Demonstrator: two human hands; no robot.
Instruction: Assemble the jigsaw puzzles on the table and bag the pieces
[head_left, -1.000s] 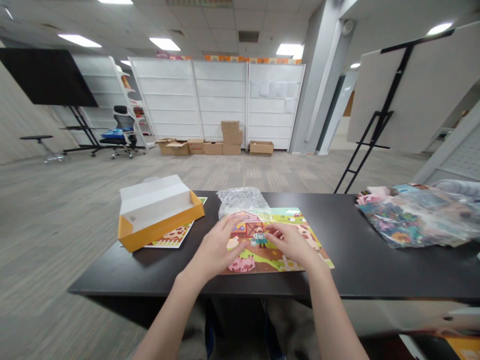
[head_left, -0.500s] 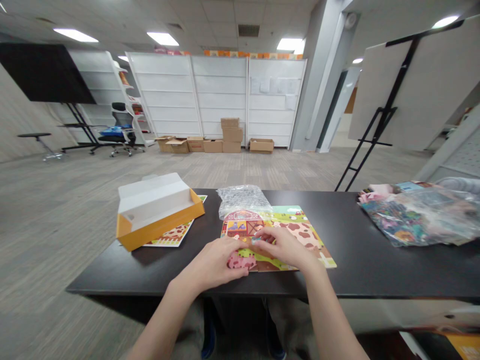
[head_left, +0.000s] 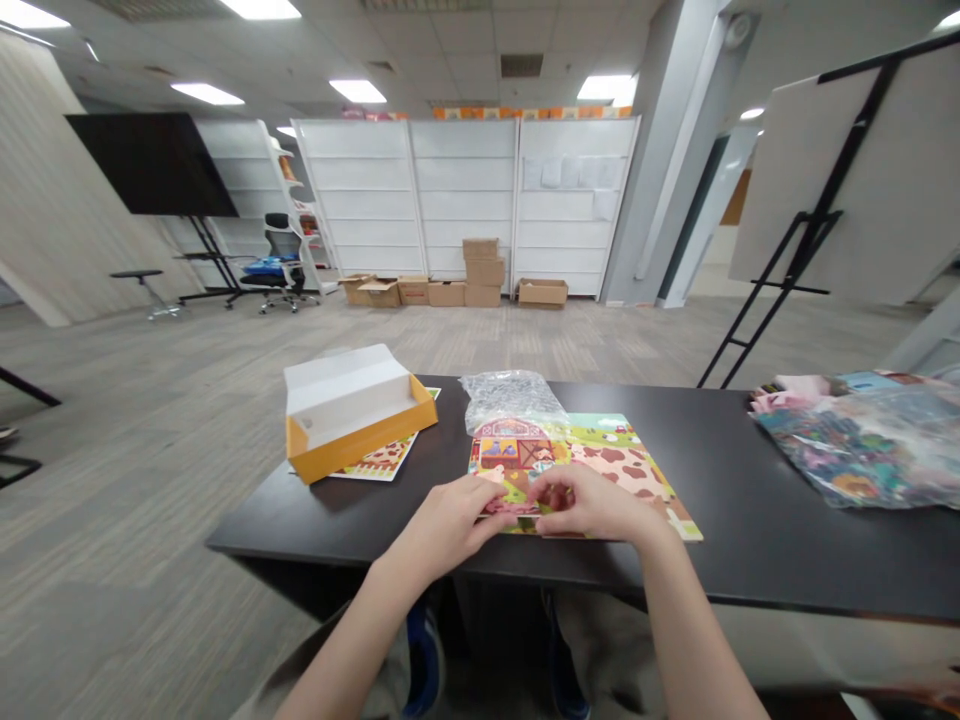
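A colourful farm picture board (head_left: pixel 615 465) with a red barn and a brown-spotted cow lies flat on the black table. My left hand (head_left: pixel 457 515) reaches over its lower left part, fingers and thumb closed on a pink piece with darker spots (head_left: pixel 510 508). That piece looks tilted, and its far side is partly hidden by the fingers. Close to its right end, my right hand (head_left: pixel 589 503) is curled over the board with thumb and fingers bent together. Whatever is between those fingers is hidden.
Bubble wrap (head_left: pixel 510 395) lies along the board's back edge. Left of it, an open yellow-and-white box (head_left: pixel 360 415) rests on another farm picture sheet (head_left: pixel 386 460). Clear plastic bags with colourful contents (head_left: pixel 862 440) lie on the right of the black table (head_left: pixel 720 500).
My right hand has come down from the barn towards the pink piece. The pink piece is now tilted up in my left hand. The whole view has shifted leftward.
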